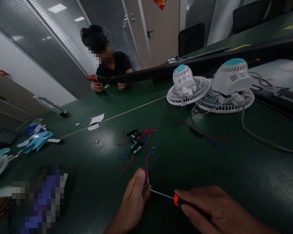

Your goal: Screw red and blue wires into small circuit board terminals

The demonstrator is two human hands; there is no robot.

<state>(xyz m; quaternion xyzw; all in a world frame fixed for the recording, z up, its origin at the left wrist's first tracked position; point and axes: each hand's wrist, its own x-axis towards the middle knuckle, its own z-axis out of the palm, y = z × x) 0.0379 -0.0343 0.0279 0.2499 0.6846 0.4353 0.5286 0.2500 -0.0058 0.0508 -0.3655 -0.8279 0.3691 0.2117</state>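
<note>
My left hand [133, 203] pinches a small part with red and blue wires [147, 159] rising from it, low in the middle of the head view. My right hand [215, 211] grips a screwdriver [172, 197] with an orange and black handle; its thin metal shaft points left and its tip meets the part in my left fingers. Just beyond lies a pile of small green circuit boards with red and blue wires [136, 143] on the green table [246, 169].
Two white fan heads [210, 87] lie face down at the back right, with grey cables trailing. A person across the table holds a red power tool [95, 78]. Paper scraps [96, 120], blue fan blades [36, 139] and a blurred box [39, 201] sit left.
</note>
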